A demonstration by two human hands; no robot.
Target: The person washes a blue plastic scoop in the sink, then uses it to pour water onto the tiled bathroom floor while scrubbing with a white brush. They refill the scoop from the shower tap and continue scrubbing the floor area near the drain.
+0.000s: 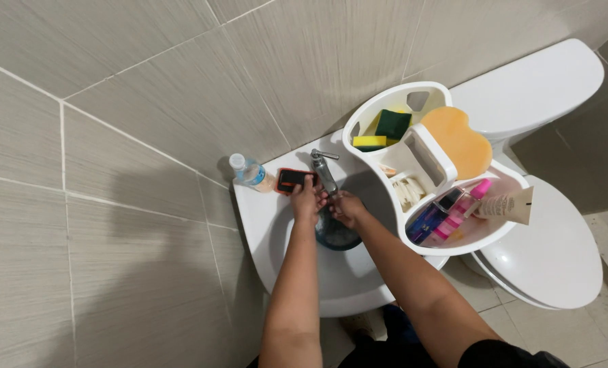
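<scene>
Both my hands meet over the white sink basin (pixel 276 232), just under the chrome faucet (pixel 325 170). My left hand (pixel 307 201) has its fingers curled against the faucet spout, and what it holds is hidden. My right hand (pixel 348 208) rests with bent fingers on the rim of a dark blue-green round bowl (pixel 334 235) that sits in the basin below the spout. The two hands nearly touch each other.
A small clear bottle with a white cap (pixel 249 172) and an orange-edged black holder (pixel 291 180) stand on the sink's back ledge. A white caddy (pixel 413 153) on the sink's right side holds sponges, an orange heart-shaped sponge (pixel 462 142), tubes and bottles. A white toilet (pixel 556 252) stands at the right, and tiled wall is on the left.
</scene>
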